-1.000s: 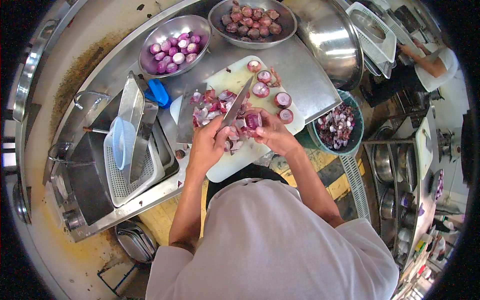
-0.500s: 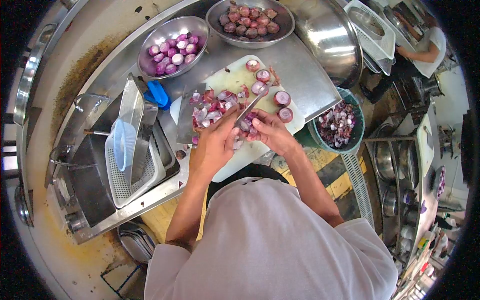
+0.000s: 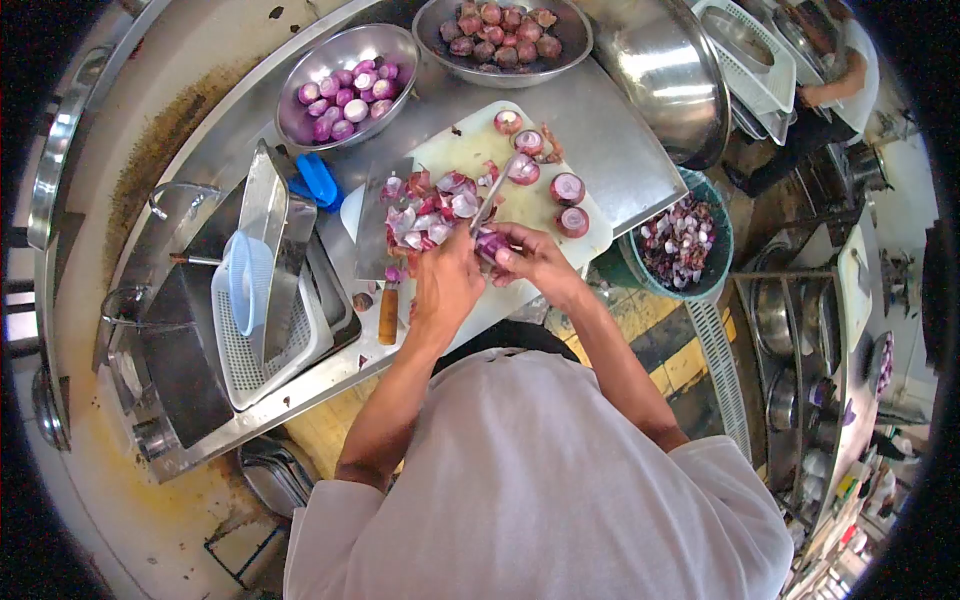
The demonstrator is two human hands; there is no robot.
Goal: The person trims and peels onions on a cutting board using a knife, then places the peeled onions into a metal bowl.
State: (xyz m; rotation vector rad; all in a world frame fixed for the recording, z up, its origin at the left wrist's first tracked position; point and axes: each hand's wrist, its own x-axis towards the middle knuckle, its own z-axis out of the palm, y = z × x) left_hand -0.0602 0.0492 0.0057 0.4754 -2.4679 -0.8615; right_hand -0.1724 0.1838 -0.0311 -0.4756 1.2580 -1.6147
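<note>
My left hand [image 3: 450,278] is closed around a small knife [image 3: 492,200], whose blade points away from me over the cutting board [image 3: 455,150]. In my right hand [image 3: 540,262] a red onion [image 3: 490,243] is gripped by the fingers, close against the left hand and the knife. Beyond the hands, a heap of onion skins [image 3: 430,212] covers part of a cleaver, with its wooden handle [image 3: 388,316] sticking out toward me. Several trimmed red onions [image 3: 567,188] stand along the board's right side.
Peeled onions fill a steel bowl [image 3: 290,120]; unpeeled ones lie in another bowl [image 3: 560,68]. A green bin [image 3: 634,262] of skins stands right of the table. A blue object [image 3: 318,182], baskets [image 3: 240,370] and a sink [image 3: 170,350] are left. Another person [image 3: 850,85] works at far right.
My left hand has shifted slightly right, and the cleaver's wooden handle now shows. The onion has turned in my right fingers, which are more curled around it.
</note>
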